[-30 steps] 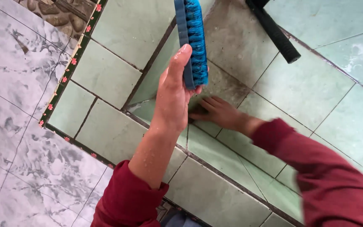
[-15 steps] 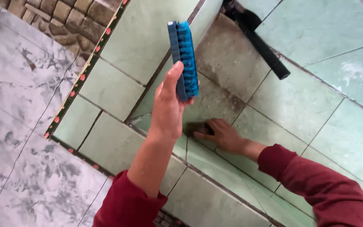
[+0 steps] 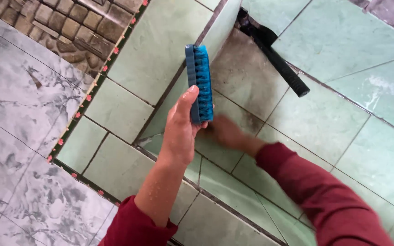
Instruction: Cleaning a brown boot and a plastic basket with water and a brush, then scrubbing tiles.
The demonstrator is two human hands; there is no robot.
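Blue scrub brush [image 3: 199, 83] clamped in left hand [image 3: 181, 130], raised at 12 o'clock. Right hand [image 3: 226, 132] blurred, pressed flat on green tile [image 3: 233, 150]; grip indeterminate. Grime remains on recessed tiles [image 3: 247, 77]; cleaning incomplete.

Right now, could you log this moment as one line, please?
left hand: grips blue brush | right hand: blurred, on green tiles | black hose: beside

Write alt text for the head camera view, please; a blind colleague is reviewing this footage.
A person's left hand holds a blue plastic scrub brush on its edge over pale green ceramic tiles, while the blurred right hand presses on a grimy tile. Both arms wear dark red sleeves; a black bar lies beyond, and grey marbled floor tiles at left.
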